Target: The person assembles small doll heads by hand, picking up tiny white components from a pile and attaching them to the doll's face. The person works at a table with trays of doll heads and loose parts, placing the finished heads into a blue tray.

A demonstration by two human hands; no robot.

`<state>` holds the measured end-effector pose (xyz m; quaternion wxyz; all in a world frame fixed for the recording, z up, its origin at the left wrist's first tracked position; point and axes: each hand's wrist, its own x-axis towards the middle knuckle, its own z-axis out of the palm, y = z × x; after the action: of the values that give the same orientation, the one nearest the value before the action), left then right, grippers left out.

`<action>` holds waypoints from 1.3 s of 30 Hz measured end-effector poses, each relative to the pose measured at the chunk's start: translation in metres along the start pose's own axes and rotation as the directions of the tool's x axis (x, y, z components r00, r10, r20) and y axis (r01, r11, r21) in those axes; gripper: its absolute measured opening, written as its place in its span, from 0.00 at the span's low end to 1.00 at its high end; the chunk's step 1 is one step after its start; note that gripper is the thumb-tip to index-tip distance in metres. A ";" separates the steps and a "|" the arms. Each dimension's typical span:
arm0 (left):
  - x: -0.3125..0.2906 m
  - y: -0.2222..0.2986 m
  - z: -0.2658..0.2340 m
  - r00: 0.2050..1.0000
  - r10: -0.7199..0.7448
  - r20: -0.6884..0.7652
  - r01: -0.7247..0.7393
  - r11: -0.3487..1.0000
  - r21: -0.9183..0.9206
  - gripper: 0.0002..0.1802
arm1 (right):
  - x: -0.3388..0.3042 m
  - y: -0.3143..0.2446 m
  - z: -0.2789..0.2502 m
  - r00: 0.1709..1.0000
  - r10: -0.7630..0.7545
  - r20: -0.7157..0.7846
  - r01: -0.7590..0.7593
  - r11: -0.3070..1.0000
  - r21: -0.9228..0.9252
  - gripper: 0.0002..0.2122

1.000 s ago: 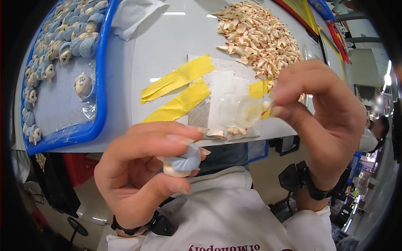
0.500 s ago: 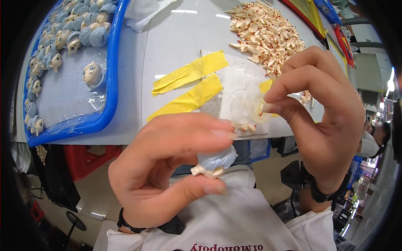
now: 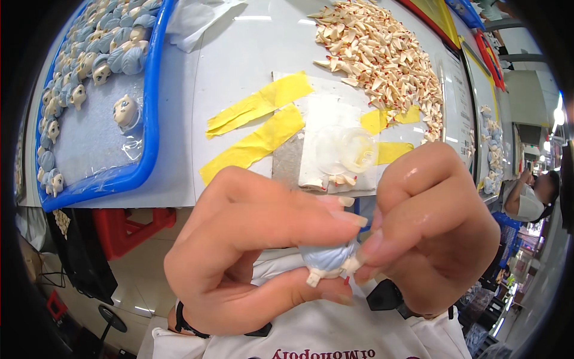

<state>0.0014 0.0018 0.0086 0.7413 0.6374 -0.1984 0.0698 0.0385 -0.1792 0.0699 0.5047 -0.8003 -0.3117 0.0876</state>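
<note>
In front of my chest, my left hand [image 3: 233,257] is closed on a small doll head [image 3: 330,258] with pale blue moulded hair, held between thumb and fingers. A cream ear-like nub shows on its near side. My right hand [image 3: 439,233] is closed in a pinch at the head's right side. Between its fingertips is a small cream pointed piece [image 3: 351,267] with a red end, touching the head or very close to it. My fingers cover most of the piece and part of the head. Beyond my hands stands a clear round dish [image 3: 359,149], with a few similar pieces [image 3: 342,179] near it.
A blue-rimmed tray [image 3: 148,149] at the left holds several blue-haired doll heads [image 3: 113,51]. A large heap of cream pointed pieces [image 3: 382,54] lies at the back. Yellow tape strips [image 3: 257,143] flank a white sheet [image 3: 320,119]. Another person [image 3: 520,197] sits far right.
My right hand has come from the clear dish down and towards me, meeting the doll head with a cream piece in its pinch. My left hand has shifted slightly right and nearer.
</note>
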 end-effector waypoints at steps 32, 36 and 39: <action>-0.009 -0.004 -0.008 0.968 -0.052 -0.245 0.065 0.997 0.048 0.25 | 0.017 0.062 -0.059 0.969 0.148 -0.199 -0.241 0.758 -0.606 0.04; -0.006 -0.006 -0.008 0.971 -0.051 -0.235 0.069 0.995 0.069 0.24 | 0.014 0.062 -0.062 0.965 0.165 -0.206 -0.257 0.760 -0.597 0.04; -0.005 -0.007 -0.007 0.977 -0.045 -0.209 0.059 0.996 0.062 0.24 | 0.014 0.062 -0.063 0.973 0.136 -0.187 -0.224 0.763 -0.606 0.04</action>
<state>0.0007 0.0085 -0.0009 0.7374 0.6565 -0.1008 0.1230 0.1036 -0.2371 0.0485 0.2207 -0.9520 -0.2105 -0.0254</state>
